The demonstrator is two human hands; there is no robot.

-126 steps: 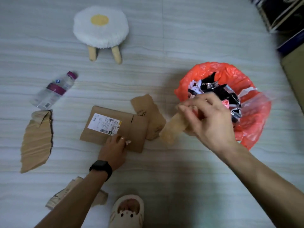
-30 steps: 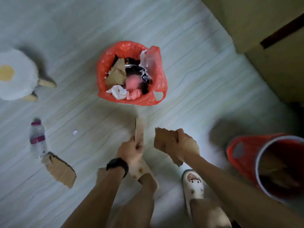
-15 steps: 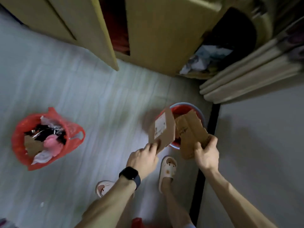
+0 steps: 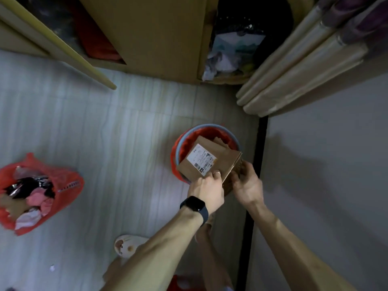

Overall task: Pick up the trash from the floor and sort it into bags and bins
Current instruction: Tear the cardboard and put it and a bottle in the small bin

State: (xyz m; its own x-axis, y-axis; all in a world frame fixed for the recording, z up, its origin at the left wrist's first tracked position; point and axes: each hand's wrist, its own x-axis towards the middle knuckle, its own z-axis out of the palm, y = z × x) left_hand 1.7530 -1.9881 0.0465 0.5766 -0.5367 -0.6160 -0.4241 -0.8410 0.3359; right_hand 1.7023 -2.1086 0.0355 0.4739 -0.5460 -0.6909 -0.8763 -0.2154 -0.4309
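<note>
Pale striped floor [image 4: 105, 143]; wooden cabinet [image 4: 157, 38] at far side; grey wall [image 4: 325, 175] on right, dark strip along its base; bin [image 4: 212, 127] with red liner close to wall, near corner; cardboard [image 4: 222, 156] tilted over bin mouth; left hand [image 4: 207, 190] pinching its near edge, right hand [image 4: 245, 183] curled on its right corner; red bag [image 4: 69, 185] stuffed full, well apart at left; wide floor stretch between bag and bin.

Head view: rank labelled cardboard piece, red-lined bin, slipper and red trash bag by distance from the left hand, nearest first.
1. Labelled cardboard piece: gripped by the left hand, over the bin.
2. Red-lined bin: just beyond the hand, under the cardboard.
3. Slipper: on the floor, nearer the person, left.
4. Red trash bag: on the floor, far left.
</note>
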